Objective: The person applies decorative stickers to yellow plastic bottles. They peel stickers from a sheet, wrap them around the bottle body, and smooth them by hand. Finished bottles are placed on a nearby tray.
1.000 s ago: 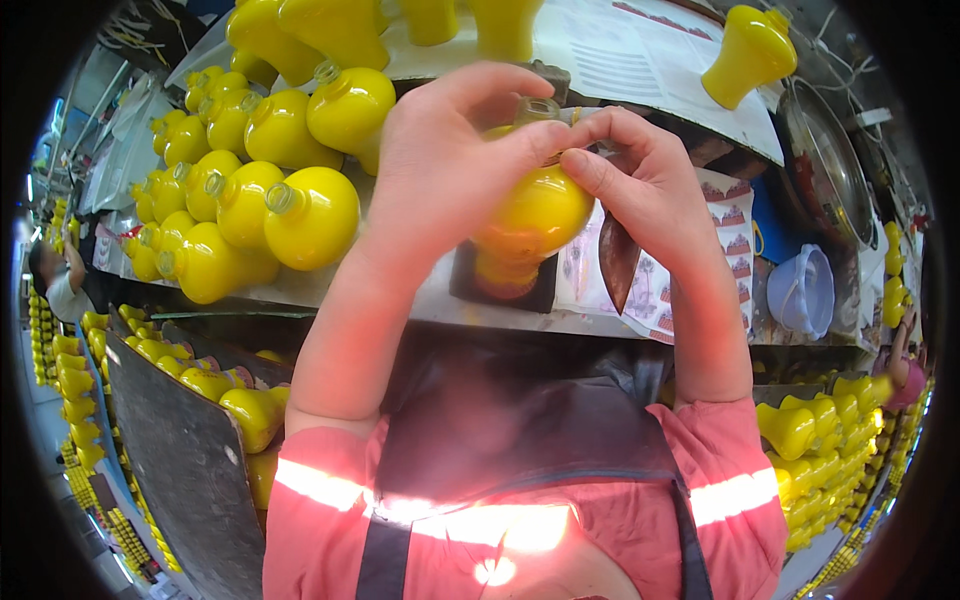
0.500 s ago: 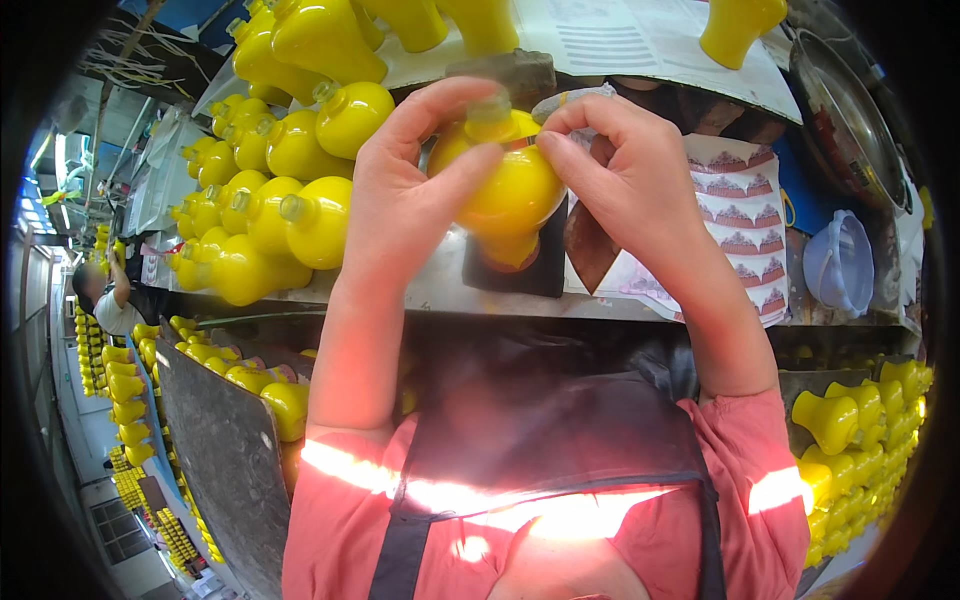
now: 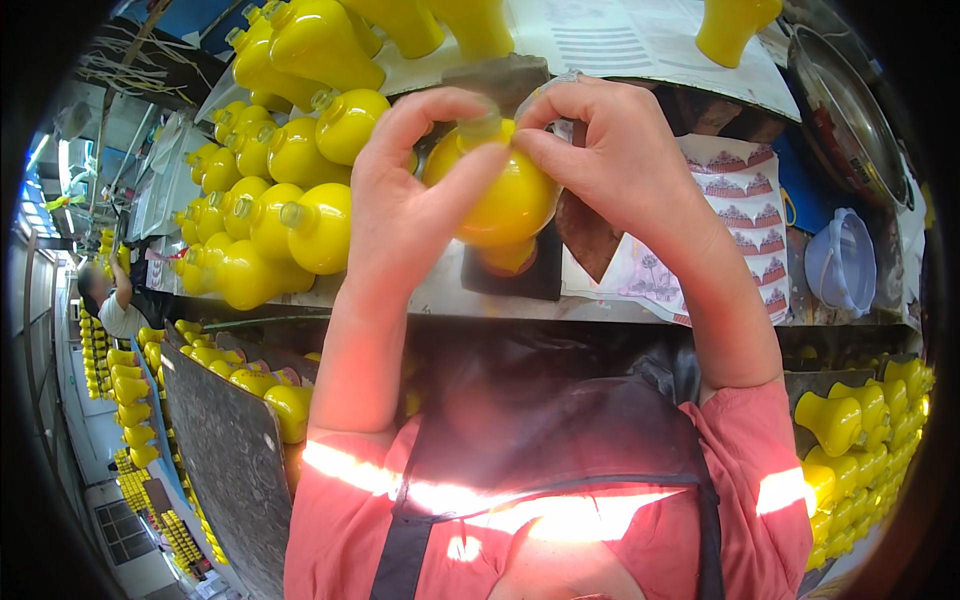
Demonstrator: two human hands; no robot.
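Observation:
A round yellow plastic bottle (image 3: 505,205) is held up in front of the bench, its clear neck pointing up. My left hand (image 3: 405,215) wraps its left side, thumb across the front and forefinger at the neck. My right hand (image 3: 615,160) grips the right side, its fingertips pinching at the neck. Both forearms rise from pink sleeves at the lower edge. Under the bottle a dark square pad (image 3: 520,275) lies on the bench.
Several yellow bottles (image 3: 275,220) lie piled on the bench at left, more stand at the top (image 3: 320,40) and at right below (image 3: 860,420). Printed paper sheets (image 3: 735,200), a blue plastic cup (image 3: 840,262) and a metal pan (image 3: 845,110) sit to the right. Another person (image 3: 110,300) works far left.
Both hands have lifted the bottle higher and slightly left. The fingertips of both hands have shifted up onto its neck.

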